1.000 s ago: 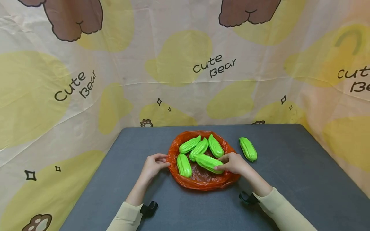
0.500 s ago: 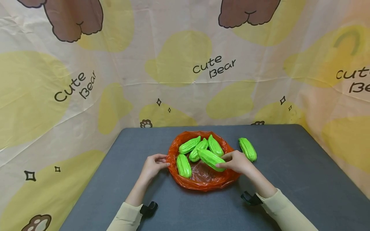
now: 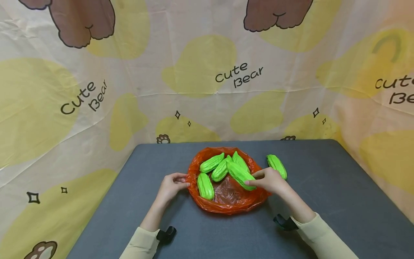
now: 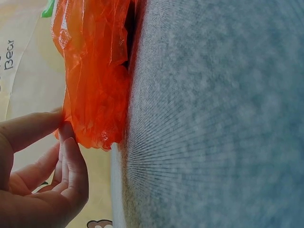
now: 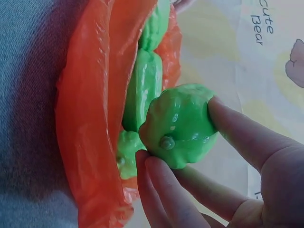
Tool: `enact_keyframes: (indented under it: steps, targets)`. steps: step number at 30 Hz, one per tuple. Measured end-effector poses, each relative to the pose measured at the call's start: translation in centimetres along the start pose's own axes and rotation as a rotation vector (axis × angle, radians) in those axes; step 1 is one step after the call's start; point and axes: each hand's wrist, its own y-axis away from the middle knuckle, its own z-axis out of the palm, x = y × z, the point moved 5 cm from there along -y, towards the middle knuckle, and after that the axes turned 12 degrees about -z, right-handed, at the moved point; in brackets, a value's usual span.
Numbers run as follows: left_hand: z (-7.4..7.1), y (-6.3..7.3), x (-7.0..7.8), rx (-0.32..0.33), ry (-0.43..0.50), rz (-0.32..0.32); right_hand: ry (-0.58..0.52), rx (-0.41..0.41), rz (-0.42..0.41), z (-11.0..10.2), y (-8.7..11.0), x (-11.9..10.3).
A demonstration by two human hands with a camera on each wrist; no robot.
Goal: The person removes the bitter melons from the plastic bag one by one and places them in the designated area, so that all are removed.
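Observation:
On the table sits a round, open red plastic bag [image 3: 223, 208] with its rim rolled outward. My left hand [image 3: 170, 187] pinches the bag's left edge between thumb and fingers, as the left wrist view also shows. Over the bag's right side, my right hand [image 3: 271, 180] grips one end of a bright green, ridged bitter melon [image 3: 238, 173]. In the right wrist view this bitter melon [image 5: 180, 126] points its end at the camera, with thumb and fingers on opposite sides. Several more bitter melons [image 3: 205, 186] lie inside the bag, one partly hidden behind the held one.
Another bitter melon [image 3: 277, 166] lies on the grey table [image 3: 323, 201], right of the bag and just beyond my right hand. Behind the table's far edge hangs a patterned cloth [image 3: 200, 64] with printed bears and lettering.
My right hand has moved right and slightly away from me with the bitter melon, which now tilts more steeply and covers part of another one. The left hand and the bag have stayed in place.

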Motion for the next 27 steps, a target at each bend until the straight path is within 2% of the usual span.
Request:
enact_keyframes:
  steps: [12,27]
  targets:
    - [0.0,-0.1,-0.1,-0.011,0.014,-0.004,0.012,0.000,0.021,-1.2,0.5,0.2]
    - [-0.1,-0.1,-0.1,-0.013,0.007,0.007,-0.024,0.031,0.102,-2.9,1.3,0.8]
